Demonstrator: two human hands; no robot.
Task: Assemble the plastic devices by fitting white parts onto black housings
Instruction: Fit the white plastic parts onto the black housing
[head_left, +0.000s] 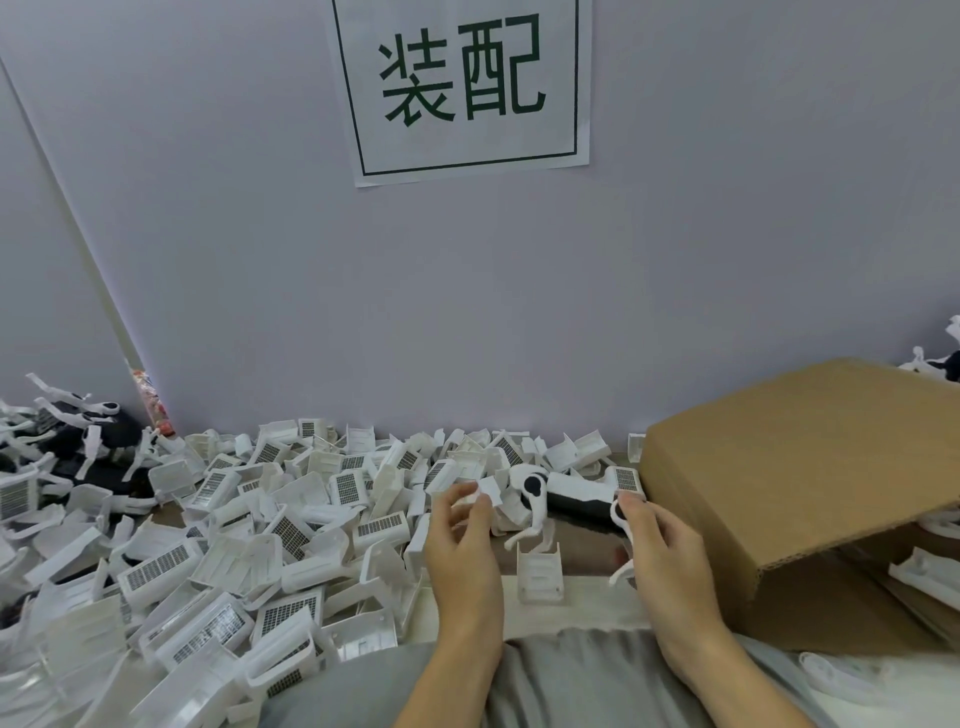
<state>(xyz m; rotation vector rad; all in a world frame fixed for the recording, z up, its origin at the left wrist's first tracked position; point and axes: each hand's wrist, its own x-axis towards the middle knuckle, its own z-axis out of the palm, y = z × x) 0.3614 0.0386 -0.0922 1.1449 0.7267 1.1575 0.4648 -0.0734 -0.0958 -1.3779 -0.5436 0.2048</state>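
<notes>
The left hand (460, 525) pinches a small white plastic clip (485, 491) beside the black-and-white plastic housing (574, 499) gripped by the right hand (657, 540), apparently lined up for fitting.

The cardboard box (795, 499) runs off the right edge, and its raised flap hides whatever lies inside. The right hand (660, 545) covers the near end of the black housing (582, 503), so its grip there cannot be read. The small white part (485, 491) pinched by the left hand (460, 540) is too blurred to identify. The pile of white parts (218, 545) is cut off at the left and bottom edges.
</notes>
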